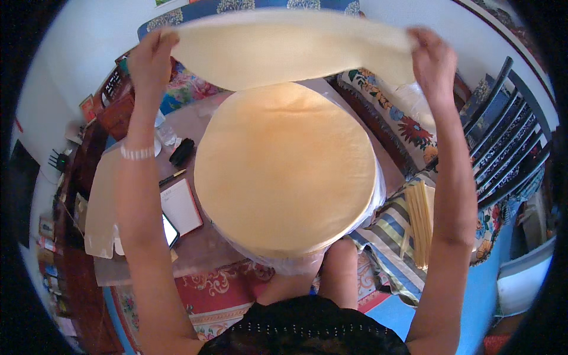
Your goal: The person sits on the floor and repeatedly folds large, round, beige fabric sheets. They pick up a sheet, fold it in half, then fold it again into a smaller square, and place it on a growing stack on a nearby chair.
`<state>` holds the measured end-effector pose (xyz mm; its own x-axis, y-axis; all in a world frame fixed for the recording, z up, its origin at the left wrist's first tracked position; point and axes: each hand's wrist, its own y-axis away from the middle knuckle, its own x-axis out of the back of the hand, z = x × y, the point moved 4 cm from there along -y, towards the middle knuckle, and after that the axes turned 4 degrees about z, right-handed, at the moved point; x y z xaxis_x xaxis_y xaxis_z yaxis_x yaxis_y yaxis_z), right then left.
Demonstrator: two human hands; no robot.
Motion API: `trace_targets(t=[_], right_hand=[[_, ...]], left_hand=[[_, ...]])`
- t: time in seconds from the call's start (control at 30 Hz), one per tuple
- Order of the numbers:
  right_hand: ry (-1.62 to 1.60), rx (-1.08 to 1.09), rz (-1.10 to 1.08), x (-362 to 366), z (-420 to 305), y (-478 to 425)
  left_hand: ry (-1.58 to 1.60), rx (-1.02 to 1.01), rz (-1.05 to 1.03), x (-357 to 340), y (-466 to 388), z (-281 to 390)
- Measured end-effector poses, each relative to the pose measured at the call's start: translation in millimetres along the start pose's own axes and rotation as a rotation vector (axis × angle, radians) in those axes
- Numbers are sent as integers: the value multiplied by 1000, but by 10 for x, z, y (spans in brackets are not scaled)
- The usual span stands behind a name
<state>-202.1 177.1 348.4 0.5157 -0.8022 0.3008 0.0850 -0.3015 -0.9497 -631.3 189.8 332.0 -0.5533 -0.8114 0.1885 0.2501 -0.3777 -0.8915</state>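
Note:
My left hand (153,57) pinches one end of a thin, pale yellow sheet (288,49). The opposite end is gripped by my right hand (435,57). Stretched between them, the sheet hangs in the air at the top of the view, its edges blurred. Below it lies a large round stack (284,177) of what look like similar yellow sheets, slightly wrinkled near its far edge. Clear plastic film (295,262) shows under the stack along its near and right edges. Whether the sheet's lower edge touches the stack, I cannot tell.
On the table (222,253), to the left, lie an open notebook (182,206), a pen (172,178), a phone (170,230) and a black case (182,152). Folded yellow strips (417,226) rest on a striped cloth (395,248) at right. A dark slatted chair (510,133) stands beyond.

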Motion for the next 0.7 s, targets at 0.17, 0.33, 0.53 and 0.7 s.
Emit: trace_targets(t=[0.17, 0.33, 0.53, 0.7], right_hand=[[-139, 92, -253, 309, -331, 1514], [-345, -22, -612, 334, -504, 2606], [-476, -50, -918, 891, -777, 2970], [-574, -205, -880, 1226, -847, 2928]], left_hand=[[24, -231, -130, 499, 1612, -282], [86, 132, -482, 681, 2992, -513], [143, 99, -672, 1299, 3383, -64], [130, 60, -703, 1616, 3331, 215]])
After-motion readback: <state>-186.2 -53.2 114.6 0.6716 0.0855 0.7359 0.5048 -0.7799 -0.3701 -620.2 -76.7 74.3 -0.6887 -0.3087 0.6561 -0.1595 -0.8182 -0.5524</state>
